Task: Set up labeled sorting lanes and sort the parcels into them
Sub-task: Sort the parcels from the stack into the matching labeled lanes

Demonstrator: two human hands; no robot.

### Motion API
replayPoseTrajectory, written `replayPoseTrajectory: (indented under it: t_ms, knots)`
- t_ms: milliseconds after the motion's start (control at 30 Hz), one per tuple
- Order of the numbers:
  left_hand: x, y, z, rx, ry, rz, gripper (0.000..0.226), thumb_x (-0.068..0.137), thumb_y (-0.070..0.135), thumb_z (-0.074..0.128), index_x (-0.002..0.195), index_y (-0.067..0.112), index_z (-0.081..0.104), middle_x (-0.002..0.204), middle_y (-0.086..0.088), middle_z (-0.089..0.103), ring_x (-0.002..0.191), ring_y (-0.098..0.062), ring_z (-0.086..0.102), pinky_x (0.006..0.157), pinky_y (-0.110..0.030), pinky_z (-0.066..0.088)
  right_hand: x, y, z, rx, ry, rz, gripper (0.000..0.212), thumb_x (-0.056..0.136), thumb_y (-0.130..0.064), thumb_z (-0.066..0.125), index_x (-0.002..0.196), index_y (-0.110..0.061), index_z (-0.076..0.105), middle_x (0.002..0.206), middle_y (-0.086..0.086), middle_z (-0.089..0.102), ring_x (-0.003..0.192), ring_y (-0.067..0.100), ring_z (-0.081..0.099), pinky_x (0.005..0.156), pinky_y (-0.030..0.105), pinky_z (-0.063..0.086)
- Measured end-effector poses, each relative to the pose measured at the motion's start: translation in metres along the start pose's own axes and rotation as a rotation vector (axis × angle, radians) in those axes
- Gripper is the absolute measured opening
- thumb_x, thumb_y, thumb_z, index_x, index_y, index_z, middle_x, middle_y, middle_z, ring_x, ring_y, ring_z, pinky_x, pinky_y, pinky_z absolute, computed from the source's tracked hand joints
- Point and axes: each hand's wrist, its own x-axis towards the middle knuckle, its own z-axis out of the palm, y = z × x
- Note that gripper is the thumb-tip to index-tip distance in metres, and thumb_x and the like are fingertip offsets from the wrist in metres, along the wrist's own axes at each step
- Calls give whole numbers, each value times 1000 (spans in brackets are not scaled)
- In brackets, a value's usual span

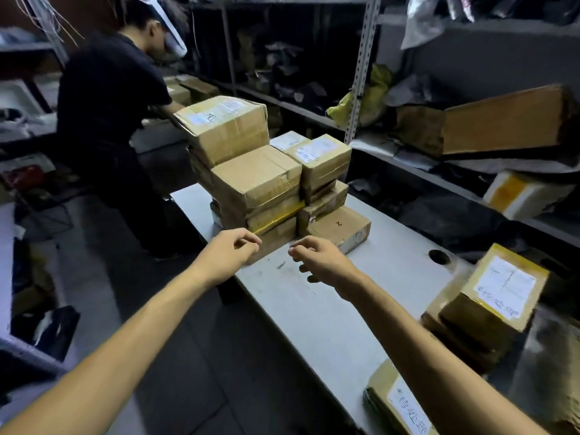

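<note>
On my feed, a person in dark clothes [103,120] stands at the far left end of the grey table [332,312], bent over cartons there, close behind the stack. Metal shelving [361,73] runs along the right, crowded with a yellow bag [373,95], a long open carton [502,120] and dark wrappings. On the table's near right sits a labelled box [499,290] with yellow tape, tilted on another carton, and a flat labelled packet [398,403] lies at the near edge, partly under my right forearm. A round hole [438,256] shows in the tabletop between that box and the stack.

The stack of parcels [266,183] stands at the middle of the table, several boxes high, with the largest box [226,127] askew on top and a flat box marked "2" [339,229] at its right foot. My left hand [229,255] is at the stack's near left corner, fingertips by the lowest boxes; whether they touch, I cannot tell. My right hand [323,262] hovers over bare tabletop just short of the flat box. Both hands have loosely curled fingers and grasp nothing.
</note>
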Motion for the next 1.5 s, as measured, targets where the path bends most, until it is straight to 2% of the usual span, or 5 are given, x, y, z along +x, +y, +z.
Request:
replayPoseTrajectory:
  t_ms: [533,733,1000,1233,1500]
  knots:
    - [185,-36,-135,-66,208,-38,15,92,14,57,92,21,71,90,-7,71,82,-17,63,77,-38,53,225,-116,36,235,-67,-12,20,98,-26,57,110,-11,62,103,9,62,85,19,57,78,35,53]
    - [247,-63,-187,-34,356,1,13,88,20,60,86,25,72,82,-1,69,80,-18,63,79,-36,56,268,-154,48,234,182,-92,15,96,-28,59,100,-14,58,97,8,61,75,17,59,59,34,58]
    - [345,-71,-256,46,440,84,14,83,30,60,89,24,71,84,5,67,85,-18,62,83,-32,51,328,-200,70,163,436,-17,43,83,-47,61,112,-18,51,105,5,62,89,24,64,72,54,62]
    - [392,-78,-264,-352,-67,15,27,82,12,67,108,20,70,84,2,69,74,-11,64,59,-19,48,346,-194,80,458,462,198,67,84,-36,73,136,-23,33,116,6,62,91,23,67,78,49,61]
    - [403,-76,-277,-413,-204,-47,13,80,19,67,87,29,68,87,3,65,74,-13,60,67,-28,52,347,-201,89,563,539,186,54,88,-21,68,135,-22,41,90,1,62,72,19,62,75,43,57]
